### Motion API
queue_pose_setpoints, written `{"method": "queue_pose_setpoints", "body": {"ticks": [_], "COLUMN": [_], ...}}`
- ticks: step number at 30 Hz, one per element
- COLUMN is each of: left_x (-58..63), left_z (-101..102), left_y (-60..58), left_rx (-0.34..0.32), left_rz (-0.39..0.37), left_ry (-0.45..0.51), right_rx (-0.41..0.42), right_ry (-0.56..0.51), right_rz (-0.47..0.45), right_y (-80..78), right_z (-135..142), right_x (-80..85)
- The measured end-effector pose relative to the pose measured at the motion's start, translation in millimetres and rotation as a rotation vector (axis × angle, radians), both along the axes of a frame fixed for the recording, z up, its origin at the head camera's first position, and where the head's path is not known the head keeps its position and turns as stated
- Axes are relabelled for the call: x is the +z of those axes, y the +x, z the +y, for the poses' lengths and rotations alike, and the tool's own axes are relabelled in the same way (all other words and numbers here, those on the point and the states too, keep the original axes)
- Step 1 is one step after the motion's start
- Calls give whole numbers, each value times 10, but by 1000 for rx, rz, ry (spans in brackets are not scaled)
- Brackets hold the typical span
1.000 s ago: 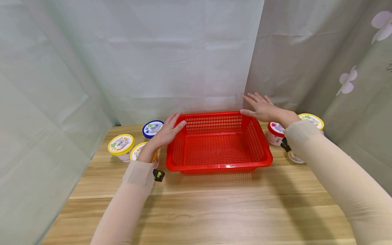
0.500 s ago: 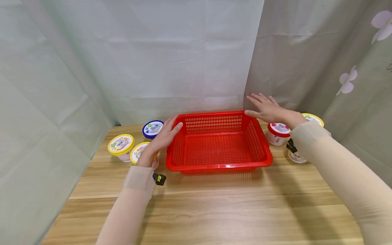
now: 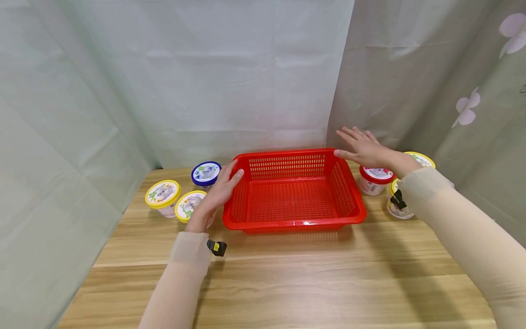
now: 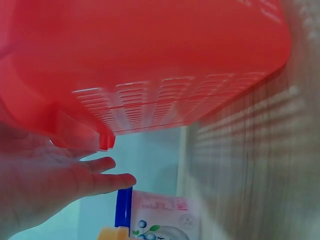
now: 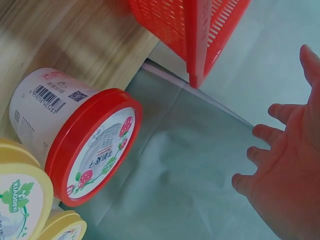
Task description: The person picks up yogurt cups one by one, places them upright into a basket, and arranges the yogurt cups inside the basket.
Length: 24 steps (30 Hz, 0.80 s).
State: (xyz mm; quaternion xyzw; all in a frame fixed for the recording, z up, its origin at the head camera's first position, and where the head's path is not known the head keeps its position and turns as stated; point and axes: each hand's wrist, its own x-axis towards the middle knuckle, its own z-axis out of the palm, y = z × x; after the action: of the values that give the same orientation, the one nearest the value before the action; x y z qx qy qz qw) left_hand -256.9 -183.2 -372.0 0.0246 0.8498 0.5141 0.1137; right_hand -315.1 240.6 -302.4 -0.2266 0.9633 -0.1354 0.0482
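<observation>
A red plastic basket (image 3: 294, 224) with slotted walls sits on the wooden table, nothing inside it. Just off its left rim is my left hand (image 3: 219, 191), fingers extended; whether it touches the rim I cannot tell. Beneath that hand are a blue-lidded tub (image 3: 205, 172) and a yellow-lidded tub (image 3: 189, 205). My right hand (image 3: 364, 150) hovers past the back right corner with its fingers spread, holding nothing. In the right wrist view a red-lidded tub (image 5: 97, 145) stands upright near this hand, apart from it.
Another yellow-lidded tub (image 3: 162, 193) stands at the far left. On the right, two yellow-lidded tubs, one at the back (image 3: 421, 160) and one nearer (image 3: 397, 210), are partly covered by my right arm. A pale curtain (image 3: 263, 82) hangs behind the table (image 3: 287, 283).
My right hand has drifted right, away from the basket's back corner. The left hand has slid slightly left and nearer to me. Basket and tubs stay put.
</observation>
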Motion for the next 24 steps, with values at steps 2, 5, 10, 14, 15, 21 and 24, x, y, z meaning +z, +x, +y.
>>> {"method": "queue_pose_setpoints", "body": {"ticks": [2,5,10,14,15,21,24], "left_x": [-13,-43,-87,-81,-67,107,113], "left_z": [-12,-32,-44,-43,-41,5,2], "left_y": [16,34,44,64,76,214,235], "left_rx": [13,15,23,28,27,28,26], "left_rz": [-9,9,61,78,72,7,-3], "left_ry": [15,42,58,88,98,135,161], "right_rx": [-2,-2,-3,-2,1,2,-3], "right_ry": [-11,-25,-40,-55,-58,-78,-80], "right_rz": [-2,-3,-8,-16,-16,-35,-39], "right_y": [19,41,89,138,150,213,238], "right_z": [13,44,115,177,193,310,377], "right_x": [-1,-2,3,-12,-20,-79,-107]}}
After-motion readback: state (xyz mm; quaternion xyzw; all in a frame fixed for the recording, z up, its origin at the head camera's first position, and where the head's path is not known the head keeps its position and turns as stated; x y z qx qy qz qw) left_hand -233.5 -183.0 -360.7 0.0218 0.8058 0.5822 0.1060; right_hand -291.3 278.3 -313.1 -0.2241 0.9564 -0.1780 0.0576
